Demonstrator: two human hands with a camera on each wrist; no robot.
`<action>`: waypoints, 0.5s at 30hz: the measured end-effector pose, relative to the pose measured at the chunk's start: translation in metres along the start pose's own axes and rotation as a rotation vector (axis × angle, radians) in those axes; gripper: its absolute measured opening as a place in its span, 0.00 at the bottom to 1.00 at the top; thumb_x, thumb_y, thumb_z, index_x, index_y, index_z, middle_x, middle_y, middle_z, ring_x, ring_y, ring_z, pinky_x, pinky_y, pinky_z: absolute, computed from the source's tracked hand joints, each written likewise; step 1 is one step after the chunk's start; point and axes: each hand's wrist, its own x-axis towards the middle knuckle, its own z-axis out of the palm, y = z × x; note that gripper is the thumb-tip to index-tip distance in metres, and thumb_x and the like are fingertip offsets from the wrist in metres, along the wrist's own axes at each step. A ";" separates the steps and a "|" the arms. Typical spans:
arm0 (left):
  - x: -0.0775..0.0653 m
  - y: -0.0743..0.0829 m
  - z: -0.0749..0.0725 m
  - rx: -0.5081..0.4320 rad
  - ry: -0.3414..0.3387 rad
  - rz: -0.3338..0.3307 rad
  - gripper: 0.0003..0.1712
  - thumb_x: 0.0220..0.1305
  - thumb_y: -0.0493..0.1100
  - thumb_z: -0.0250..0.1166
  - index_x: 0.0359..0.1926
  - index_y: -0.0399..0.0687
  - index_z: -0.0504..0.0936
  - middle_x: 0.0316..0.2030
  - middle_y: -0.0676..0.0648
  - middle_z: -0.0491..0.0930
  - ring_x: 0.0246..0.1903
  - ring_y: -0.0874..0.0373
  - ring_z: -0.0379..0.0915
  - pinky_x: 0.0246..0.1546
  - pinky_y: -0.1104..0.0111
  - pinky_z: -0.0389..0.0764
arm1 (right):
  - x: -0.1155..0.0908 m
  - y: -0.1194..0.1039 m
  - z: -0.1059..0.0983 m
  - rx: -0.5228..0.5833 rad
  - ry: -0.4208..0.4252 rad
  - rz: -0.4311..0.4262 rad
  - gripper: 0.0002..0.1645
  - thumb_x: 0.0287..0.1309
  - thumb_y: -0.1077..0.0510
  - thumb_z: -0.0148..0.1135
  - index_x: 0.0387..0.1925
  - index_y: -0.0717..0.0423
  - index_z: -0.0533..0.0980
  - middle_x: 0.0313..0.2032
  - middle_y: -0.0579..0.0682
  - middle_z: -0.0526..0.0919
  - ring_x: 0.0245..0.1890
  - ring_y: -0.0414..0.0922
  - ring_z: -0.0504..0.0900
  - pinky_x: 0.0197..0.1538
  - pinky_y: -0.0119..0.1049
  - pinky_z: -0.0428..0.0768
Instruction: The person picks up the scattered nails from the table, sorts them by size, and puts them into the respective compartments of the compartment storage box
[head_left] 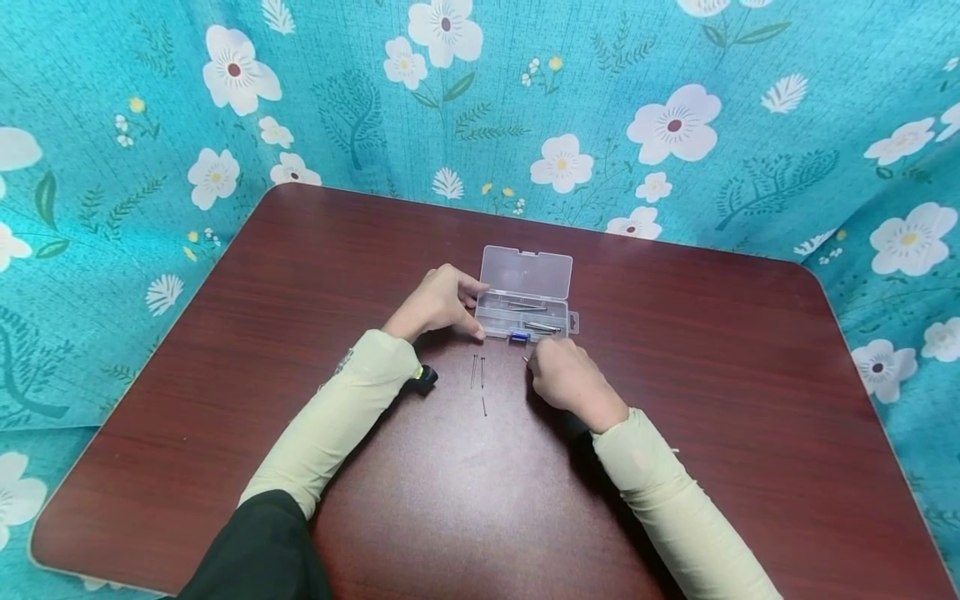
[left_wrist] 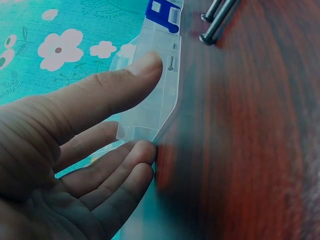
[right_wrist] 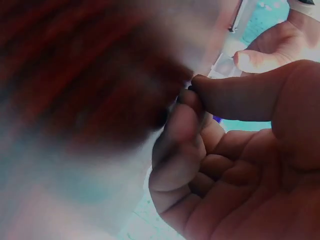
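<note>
A clear plastic compartment box (head_left: pixel 495 323) stands with its lid (head_left: pixel 525 273) raised at the back; several nails (head_left: pixel 542 327) lie inside it. My left hand (head_left: pixel 441 302) holds the box's left end, thumb along the front wall and fingers at the end. A blue latch (left_wrist: pixel 164 15) shows on the box front in the left wrist view. Just in front of the box, my right hand (head_left: pixel 566 375) pinches a nail (head_left: pixel 526 359) between thumb and forefinger; only its tip shows. On the table, two longer nails (head_left: pixel 482 372) lie side by side, and a shorter nail (head_left: pixel 484 407) lies nearer me.
The dark red wooden table (head_left: pixel 465 500) has rounded corners. A turquoise flowered curtain (head_left: pixel 495 100) hangs behind it and along both sides. A black strap piece (head_left: pixel 424 380) juts from the left wrist.
</note>
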 end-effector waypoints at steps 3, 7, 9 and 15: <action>0.000 0.000 0.000 0.000 -0.001 -0.002 0.45 0.27 0.38 0.90 0.56 0.48 0.86 0.45 0.48 0.87 0.40 0.60 0.82 0.46 0.66 0.80 | -0.001 0.001 -0.003 0.035 0.002 -0.026 0.20 0.60 0.67 0.55 0.14 0.51 0.66 0.18 0.46 0.66 0.21 0.45 0.67 0.27 0.42 0.74; 0.000 0.000 0.000 0.001 0.004 -0.004 0.45 0.27 0.38 0.90 0.56 0.49 0.86 0.45 0.49 0.87 0.40 0.60 0.81 0.45 0.66 0.81 | -0.002 0.001 -0.011 0.119 0.033 -0.055 0.12 0.61 0.68 0.54 0.24 0.54 0.72 0.25 0.47 0.75 0.25 0.45 0.71 0.32 0.41 0.75; 0.000 0.000 0.000 0.000 0.004 -0.006 0.45 0.27 0.38 0.90 0.56 0.49 0.86 0.45 0.49 0.87 0.40 0.60 0.81 0.45 0.66 0.81 | -0.003 0.002 -0.014 0.163 0.050 -0.056 0.09 0.60 0.69 0.55 0.27 0.55 0.75 0.27 0.47 0.78 0.26 0.44 0.72 0.33 0.40 0.74; 0.000 0.000 0.001 -0.005 0.001 -0.010 0.45 0.27 0.38 0.90 0.56 0.48 0.86 0.43 0.50 0.87 0.40 0.60 0.81 0.45 0.66 0.81 | 0.000 0.006 -0.020 0.280 0.096 -0.087 0.12 0.61 0.70 0.57 0.25 0.55 0.79 0.22 0.45 0.76 0.21 0.42 0.69 0.31 0.38 0.72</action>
